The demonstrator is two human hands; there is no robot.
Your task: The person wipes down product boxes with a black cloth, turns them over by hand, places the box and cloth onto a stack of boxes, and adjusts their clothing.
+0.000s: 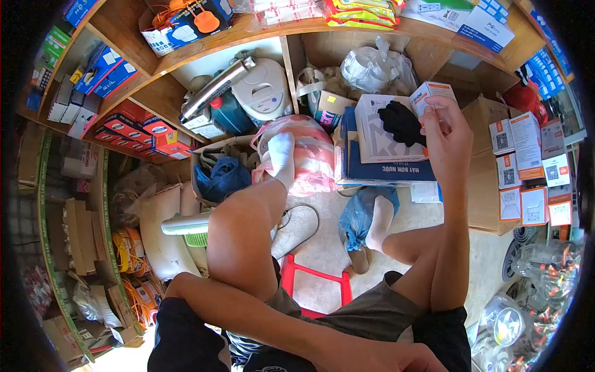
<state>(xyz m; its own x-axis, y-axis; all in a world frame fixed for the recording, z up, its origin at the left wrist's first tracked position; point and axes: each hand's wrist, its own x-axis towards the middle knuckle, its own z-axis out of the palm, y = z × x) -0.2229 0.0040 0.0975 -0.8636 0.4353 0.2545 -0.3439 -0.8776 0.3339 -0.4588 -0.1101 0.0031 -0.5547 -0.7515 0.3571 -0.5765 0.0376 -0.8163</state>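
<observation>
My right hand (445, 127) is raised at the right with its fingers curled together. They overlap the lower edge of a small white box with orange edges (432, 90) and lie close beside a crumpled black cloth (401, 124). What the fingertips hold, if anything, is hidden. The cloth rests on a white carton (378, 139), which lies on a blue box (403, 173). Across my lap stretches my left forearm, and my left hand (396, 361) is cut off by the bottom edge, its fingers mostly out of sight.
A red stool frame (316, 273) shows between my legs. Near my feet are a pair of shoes, a blue plastic bag (354, 214) and a red-striped bag (310, 170). Stacked small boxes (530, 164) stand at the right. Loaded wooden shelves (180, 57) curve around in front.
</observation>
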